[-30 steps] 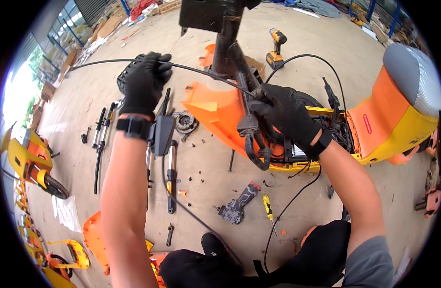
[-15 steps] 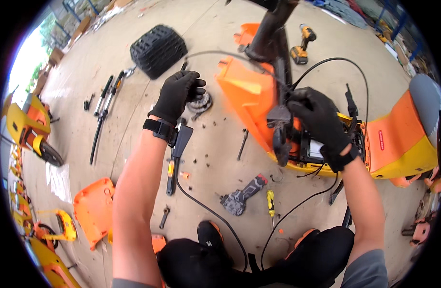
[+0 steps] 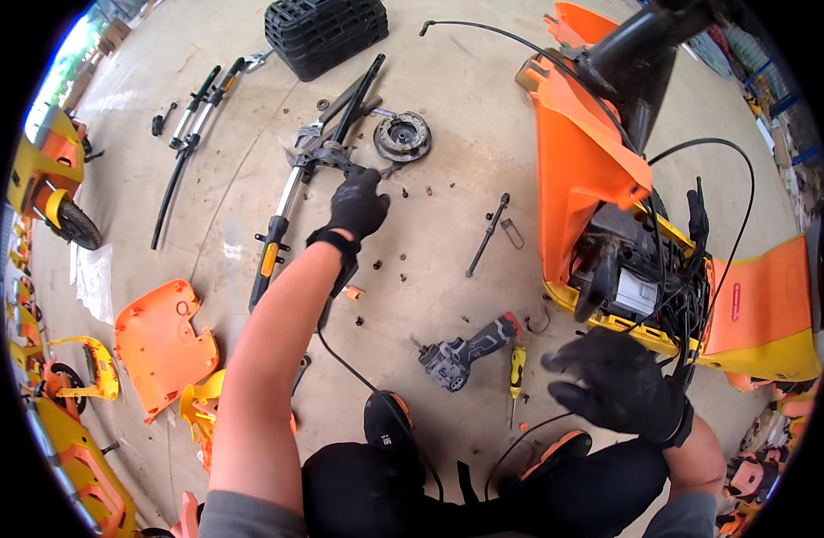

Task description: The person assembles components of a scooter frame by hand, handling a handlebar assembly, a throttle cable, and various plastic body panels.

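Note:
My left hand (image 3: 358, 204), in a black glove, has its fingers curled on the clamp of a front fork (image 3: 288, 193) that lies slantwise on the floor. The fork has a long black stem, a silver tube and an orange reflector on its lower leg. Beside it lies a round metal wheel hub (image 3: 403, 134). My gloved right hand (image 3: 620, 384) hovers at the lower right, fingers bent and apart, with nothing visible between them. Just beyond it stands a partly stripped orange and yellow scooter body (image 3: 762, 305), its battery bay and wires exposed.
A cordless power tool (image 3: 466, 354) and a yellow screwdriver (image 3: 517, 372) lie before my feet. Another fork leg (image 3: 201, 121), a black basket (image 3: 327, 36) and an orange panel (image 3: 167, 345) lie leftward. A black cable (image 3: 367, 381) loops past my shoes; small bolts are scattered about.
My left hand and the fork have shifted left, and the fork's clamp now shows. My right hand has come off the scooter's column and back toward me. The view has turned somewhat.

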A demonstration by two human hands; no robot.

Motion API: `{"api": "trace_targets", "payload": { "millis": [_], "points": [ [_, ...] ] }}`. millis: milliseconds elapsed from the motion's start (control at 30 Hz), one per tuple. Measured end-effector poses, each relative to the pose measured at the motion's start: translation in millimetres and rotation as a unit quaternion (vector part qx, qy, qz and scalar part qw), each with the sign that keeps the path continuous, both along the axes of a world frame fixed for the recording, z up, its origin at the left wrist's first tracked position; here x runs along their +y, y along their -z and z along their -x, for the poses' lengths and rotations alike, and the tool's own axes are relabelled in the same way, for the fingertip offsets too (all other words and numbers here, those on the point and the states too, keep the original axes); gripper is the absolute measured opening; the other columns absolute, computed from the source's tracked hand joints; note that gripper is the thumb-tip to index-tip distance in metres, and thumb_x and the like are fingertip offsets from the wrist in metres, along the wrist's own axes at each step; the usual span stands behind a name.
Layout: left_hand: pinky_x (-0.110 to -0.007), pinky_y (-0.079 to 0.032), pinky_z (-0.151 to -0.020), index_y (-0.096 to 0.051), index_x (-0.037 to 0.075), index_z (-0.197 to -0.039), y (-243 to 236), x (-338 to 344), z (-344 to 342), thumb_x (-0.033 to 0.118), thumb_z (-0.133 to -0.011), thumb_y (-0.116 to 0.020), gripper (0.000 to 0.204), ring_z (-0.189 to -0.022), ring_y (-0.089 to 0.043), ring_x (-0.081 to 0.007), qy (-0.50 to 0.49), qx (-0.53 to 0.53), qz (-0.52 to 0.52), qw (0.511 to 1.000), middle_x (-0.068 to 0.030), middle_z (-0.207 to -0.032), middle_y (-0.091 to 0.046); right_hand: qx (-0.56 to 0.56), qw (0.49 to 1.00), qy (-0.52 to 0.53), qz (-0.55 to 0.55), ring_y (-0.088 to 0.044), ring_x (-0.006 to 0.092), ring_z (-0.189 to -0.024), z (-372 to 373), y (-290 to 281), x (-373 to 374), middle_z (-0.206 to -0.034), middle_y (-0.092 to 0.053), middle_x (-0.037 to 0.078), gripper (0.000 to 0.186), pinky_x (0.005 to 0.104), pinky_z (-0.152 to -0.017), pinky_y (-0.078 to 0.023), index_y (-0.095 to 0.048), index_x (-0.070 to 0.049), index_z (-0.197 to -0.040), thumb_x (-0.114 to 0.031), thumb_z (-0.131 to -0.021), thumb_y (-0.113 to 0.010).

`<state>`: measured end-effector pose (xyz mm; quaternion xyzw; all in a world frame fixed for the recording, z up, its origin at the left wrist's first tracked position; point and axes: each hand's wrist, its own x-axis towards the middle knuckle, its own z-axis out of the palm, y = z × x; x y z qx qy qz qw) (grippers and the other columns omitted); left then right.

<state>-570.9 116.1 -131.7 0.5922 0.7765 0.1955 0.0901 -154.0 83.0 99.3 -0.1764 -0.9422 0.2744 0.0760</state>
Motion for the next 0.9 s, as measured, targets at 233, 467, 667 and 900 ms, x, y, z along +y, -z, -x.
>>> {"api": "trace_targets", "payload": {
  "millis": [233,467,667,900],
  "points": [
    [-0.05,-0.052,-0.09,-0.06,0.013,-0.125,18.9,94.9,-1.9,0.015,-0.082,-0.066,0.044,-0.113,-0.061,-0.0406,-0.058,0.006,0.055,0.997,-0.0212,-0.135,-0.054,-0.132,0.986,0.04,0.097,-0.064,0.0321,-0.083,-18.9,13.8,-7.1,-0.095,-0.067,0.014,0.033,0.041,-0.071,-0.051,-0.066,-0.004,-0.11,-0.022,-0.084,-0.074],
    [-0.048,-0.052,-0.094,-0.062,0.013,-0.122,54.0,122.7,11.7,0.009,-0.094,-0.048,0.031,-0.11,-0.064,-0.0392,-0.015,0.056,0.041,0.997,-0.019,-0.125,-0.062,-0.168,0.97,0.086,0.155,-0.065,0.0315,-0.087,-24.6,13.0,-11.5,-0.095,-0.067,0.015,0.038,0.0399,-0.075,-0.053,-0.063,-0.002,-0.116,-0.019,-0.084,-0.074],
    [-0.047,-0.052,-0.084,-0.069,0.009,-0.102,67.1,125.7,20.8,0.019,-0.085,-0.067,0.02,-0.102,-0.065,-0.038,-0.037,-0.003,0.01,0.999,-0.0176,-0.109,-0.068,-0.165,0.968,0.073,0.176,-0.065,0.0314,-0.084,-21.7,21.8,-10.7,-0.093,-0.065,0.014,0.037,0.04,-0.074,-0.053,-0.063,-0.002,-0.116,-0.017,-0.084,-0.074],
    [-0.044,-0.053,-0.089,-0.069,0.011,-0.099,40.1,113.0,-55.7,0.012,-0.075,-0.075,0.024,-0.101,-0.065,-0.0359,0.128,-0.117,-0.178,0.969,-0.0156,-0.107,-0.067,-0.178,0.965,0.084,0.17,-0.065,0.0319,-0.085,-20.8,25.4,-10.5,-0.094,-0.067,0.014,0.035,0.0406,-0.074,-0.053,-0.066,-0.003,-0.113,-0.02,-0.084,-0.075]
  ]
}}
